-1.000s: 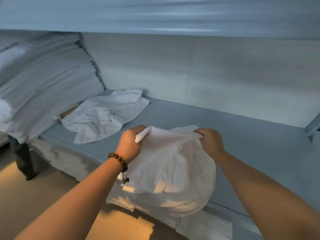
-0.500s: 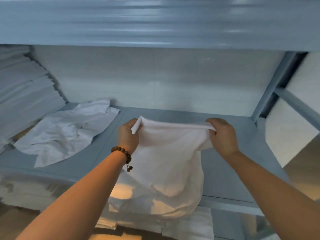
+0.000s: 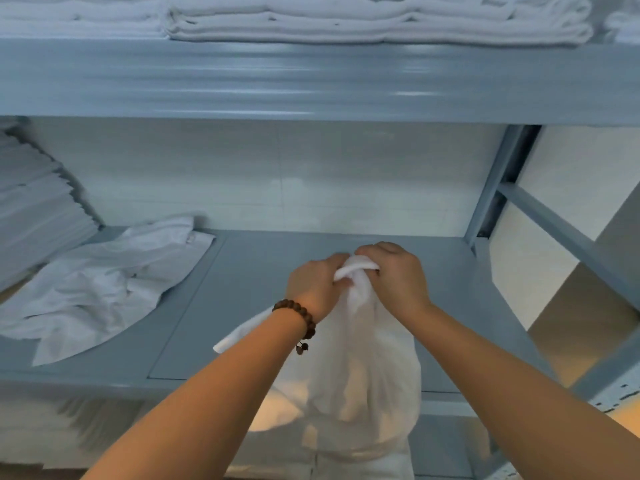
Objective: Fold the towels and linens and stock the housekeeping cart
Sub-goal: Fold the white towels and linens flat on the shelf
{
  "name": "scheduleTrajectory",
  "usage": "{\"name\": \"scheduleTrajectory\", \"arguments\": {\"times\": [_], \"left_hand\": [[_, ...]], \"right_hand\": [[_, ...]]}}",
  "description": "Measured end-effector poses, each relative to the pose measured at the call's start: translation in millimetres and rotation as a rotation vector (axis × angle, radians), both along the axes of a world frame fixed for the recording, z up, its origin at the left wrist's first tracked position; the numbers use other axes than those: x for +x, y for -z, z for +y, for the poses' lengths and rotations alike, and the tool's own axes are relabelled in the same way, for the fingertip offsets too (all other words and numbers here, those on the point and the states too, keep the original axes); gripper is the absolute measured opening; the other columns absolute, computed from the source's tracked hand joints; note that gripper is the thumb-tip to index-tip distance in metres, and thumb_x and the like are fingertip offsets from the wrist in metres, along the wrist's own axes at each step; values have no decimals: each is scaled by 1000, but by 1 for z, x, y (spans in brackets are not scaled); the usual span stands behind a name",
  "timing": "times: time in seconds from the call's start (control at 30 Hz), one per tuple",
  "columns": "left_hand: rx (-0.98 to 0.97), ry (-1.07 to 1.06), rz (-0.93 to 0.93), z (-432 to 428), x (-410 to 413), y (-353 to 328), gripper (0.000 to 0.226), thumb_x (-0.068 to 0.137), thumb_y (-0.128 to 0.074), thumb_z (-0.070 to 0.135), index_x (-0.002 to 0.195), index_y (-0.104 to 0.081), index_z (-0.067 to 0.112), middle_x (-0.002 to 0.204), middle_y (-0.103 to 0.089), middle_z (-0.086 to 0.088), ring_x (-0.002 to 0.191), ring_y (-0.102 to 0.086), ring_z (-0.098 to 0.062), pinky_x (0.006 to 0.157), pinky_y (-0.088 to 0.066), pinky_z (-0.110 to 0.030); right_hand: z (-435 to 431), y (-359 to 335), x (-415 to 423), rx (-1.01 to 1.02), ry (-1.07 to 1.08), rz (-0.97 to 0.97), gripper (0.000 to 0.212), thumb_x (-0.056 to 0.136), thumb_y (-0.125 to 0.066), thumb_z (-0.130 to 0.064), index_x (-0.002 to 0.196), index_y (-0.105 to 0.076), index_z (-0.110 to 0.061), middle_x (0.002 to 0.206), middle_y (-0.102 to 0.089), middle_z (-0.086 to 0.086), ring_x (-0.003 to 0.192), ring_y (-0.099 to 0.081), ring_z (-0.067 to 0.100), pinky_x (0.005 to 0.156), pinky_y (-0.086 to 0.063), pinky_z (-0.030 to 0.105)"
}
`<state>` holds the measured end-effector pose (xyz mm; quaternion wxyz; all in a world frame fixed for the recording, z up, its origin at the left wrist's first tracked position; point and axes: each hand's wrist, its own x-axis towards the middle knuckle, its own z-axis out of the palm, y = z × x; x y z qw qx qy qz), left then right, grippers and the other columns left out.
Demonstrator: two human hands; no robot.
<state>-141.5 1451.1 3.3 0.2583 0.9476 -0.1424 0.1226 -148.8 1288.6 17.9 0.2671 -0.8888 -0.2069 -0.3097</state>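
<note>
A white linen (image 3: 363, 368) hangs in front of the grey-blue shelf (image 3: 242, 306), its top edge bunched together between both hands. My left hand (image 3: 313, 289), with a bead bracelet on the wrist, grips the bunched top from the left. My right hand (image 3: 394, 275) grips the same bunch from the right, and the two hands touch. The cloth's lower part drops below the shelf's front edge. A second white linen (image 3: 104, 289) lies crumpled and unfolded on the shelf at the left.
A leaning stack of folded white linens (image 3: 34, 209) fills the shelf's far left. Folded towels (image 3: 346, 19) lie on the upper shelf (image 3: 311, 81). A metal upright and cross brace (image 3: 498, 188) stand at the right. More white linen shows on the level below.
My hands, spread apart along the linen's top edge before, have come together and bunched that edge. The view has tilted upward, showing the upper shelf with its towels.
</note>
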Motion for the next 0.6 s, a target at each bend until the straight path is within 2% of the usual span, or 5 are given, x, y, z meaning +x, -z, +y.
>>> {"name": "scheduleTrajectory", "arguments": {"times": [0.03, 0.1, 0.2, 0.37, 0.6], "left_hand": [[-10, -29, -25, 3, -2, -3, 23, 94, -55, 26, 116, -62, 29, 103, -70, 2, 97, -64, -23, 70, -42, -29], [31, -47, -57, 12, -6, -9, 20, 93, -51, 12, 101, -68, 21, 90, -71, -1, 85, -64, -25, 64, -44, -32], [-3, -84, -134, 25, -11, -18, 31, 87, -49, 1, 103, -68, 18, 89, -71, -4, 84, -64, -27, 67, -45, -31], [-45, -137, -201, 61, -11, -31, 44, 80, -46, -5, 110, -68, 20, 91, -72, -8, 84, -65, -32, 71, -51, -39], [39, -210, -386, 117, -31, -49, 45, 73, -45, 5, 108, -71, 15, 90, -73, -13, 83, -66, -35, 69, -49, -37]], "right_hand": [[-2, 3, 1, 21, -11, 2, 25, 75, -66, -5, 98, -74, -10, 90, -71, 11, 83, -67, 31, 68, -54, 41], [-6, 12, 2, 54, -14, 4, 27, 76, -73, -5, 103, -73, -9, 97, -72, 11, 87, -68, 30, 73, -55, 39], [-12, 29, 2, 138, 15, 30, 31, 80, -74, -11, 111, -70, -10, 101, -73, 6, 87, -69, 25, 74, -55, 34], [-24, 61, 7, 131, 108, 219, 19, 86, -69, -24, 104, -71, -19, 81, -72, 2, 70, -67, 23, 63, -52, 37], [-23, 77, 23, 122, 192, 347, 12, 82, -72, -16, 92, -76, -10, 85, -73, 12, 80, -68, 30, 69, -47, 33]]}}
